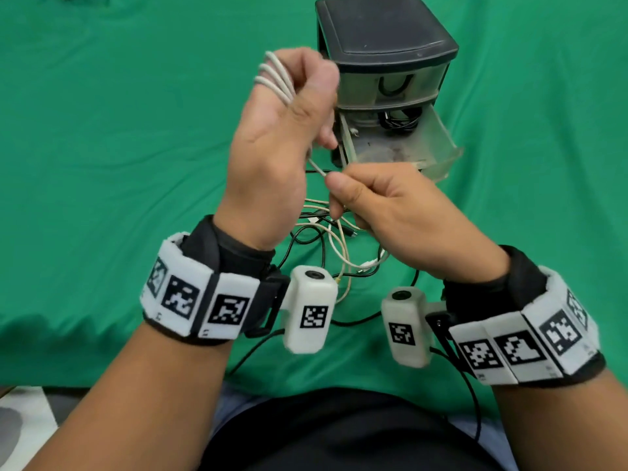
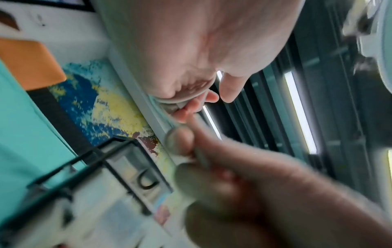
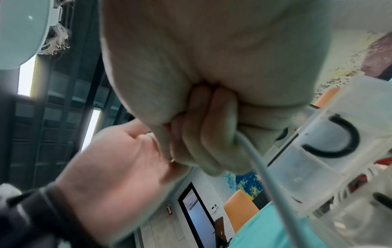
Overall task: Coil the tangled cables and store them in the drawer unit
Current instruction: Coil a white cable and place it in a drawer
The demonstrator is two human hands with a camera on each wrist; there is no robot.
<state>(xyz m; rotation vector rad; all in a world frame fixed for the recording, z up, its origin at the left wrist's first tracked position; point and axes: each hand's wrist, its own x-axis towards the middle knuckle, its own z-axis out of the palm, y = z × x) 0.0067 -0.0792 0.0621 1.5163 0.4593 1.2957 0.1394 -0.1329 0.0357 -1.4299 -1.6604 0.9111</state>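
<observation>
Several loops of a thin, pale grey-white cable [image 1: 277, 78] wrap the fingers of the raised left hand [image 1: 278, 144], which curl closed around the coil. Its free strand runs down to the right hand [image 1: 384, 212], pinched between thumb and forefinger just below. The cable looks light, soft and springy, so it is best gripped at the bundled loops, which would likely unwind if released. Below, a tangle of white and black cables [image 1: 326, 239] lies on green cloth [image 1: 102, 147]. Behind stands a black-topped clear plastic drawer unit [image 1: 384, 62], its lower drawer [image 1: 401, 144] pulled open.
</observation>
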